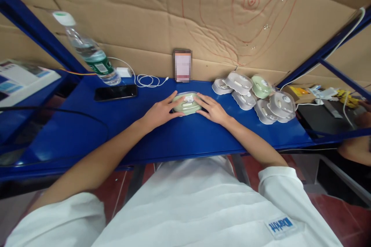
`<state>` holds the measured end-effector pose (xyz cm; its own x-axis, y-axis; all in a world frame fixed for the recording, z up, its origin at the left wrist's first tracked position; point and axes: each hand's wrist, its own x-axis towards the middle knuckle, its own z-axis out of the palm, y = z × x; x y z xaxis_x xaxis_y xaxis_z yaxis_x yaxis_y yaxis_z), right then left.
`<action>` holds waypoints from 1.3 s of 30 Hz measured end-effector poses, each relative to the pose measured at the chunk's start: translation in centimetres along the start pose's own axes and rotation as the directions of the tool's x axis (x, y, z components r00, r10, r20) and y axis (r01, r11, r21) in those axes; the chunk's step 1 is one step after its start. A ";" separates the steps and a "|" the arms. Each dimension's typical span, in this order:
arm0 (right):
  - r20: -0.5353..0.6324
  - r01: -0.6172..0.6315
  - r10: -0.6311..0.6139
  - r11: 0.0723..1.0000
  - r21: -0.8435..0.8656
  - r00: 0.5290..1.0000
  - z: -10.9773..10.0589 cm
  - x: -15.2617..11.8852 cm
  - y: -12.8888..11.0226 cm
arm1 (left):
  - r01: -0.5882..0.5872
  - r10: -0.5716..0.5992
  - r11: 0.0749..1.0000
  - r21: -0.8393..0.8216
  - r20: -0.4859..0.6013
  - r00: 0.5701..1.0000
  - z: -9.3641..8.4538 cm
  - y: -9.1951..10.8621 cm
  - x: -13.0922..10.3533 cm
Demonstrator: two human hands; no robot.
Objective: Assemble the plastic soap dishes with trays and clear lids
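A light-green oval case under a clear plastic cover (189,107) lies on the blue table in front of me, with a white label on top. My left hand (160,113) grips its left side, thumb at the near edge and fingers along the far edge. From the right, my right hand (213,109) holds the opposite side in the same way, fingers spread over the rim. Both palms face inward, and the fingertips partly hide the case's ends. Similar cases in clear covers sit in a group to the right, among them a grey one (239,82) and a green one (261,86).
A water bottle (92,54), a dark phone (116,92) and a charger with white cable (124,72) are at the back left. A lit phone (182,65) leans on the cardboard wall (139,15). Blue metal posts flank the table (185,139). Another person's arm (355,148) shows far right.
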<state>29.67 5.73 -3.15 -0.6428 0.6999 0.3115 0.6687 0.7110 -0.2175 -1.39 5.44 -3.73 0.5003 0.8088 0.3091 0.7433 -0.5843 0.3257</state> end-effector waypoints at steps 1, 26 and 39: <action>0.000 -0.003 0.003 1.000 0.011 1.000 0.1 0.0 -0.1 | -0.002 0.003 1.000 0.004 -0.014 1.000 0.1 0.0 0.0; 0.112 -0.205 0.219 0.971 -0.122 0.969 -5.5 -1.7 0.4 | -0.203 0.204 0.977 0.066 -0.023 0.979 -0.4 2.5 -1.2; 0.011 -0.309 0.338 0.874 -0.375 0.941 -5.5 -4.0 1.4 | -0.166 0.166 0.982 0.093 0.009 0.986 -1.3 2.1 -1.1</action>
<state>35.28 3.52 0.40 -0.3829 0.8998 0.2092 0.9235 0.3789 0.0607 -0.95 3.19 -2.22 0.6205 0.7012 0.3512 0.6879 -0.7017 0.1854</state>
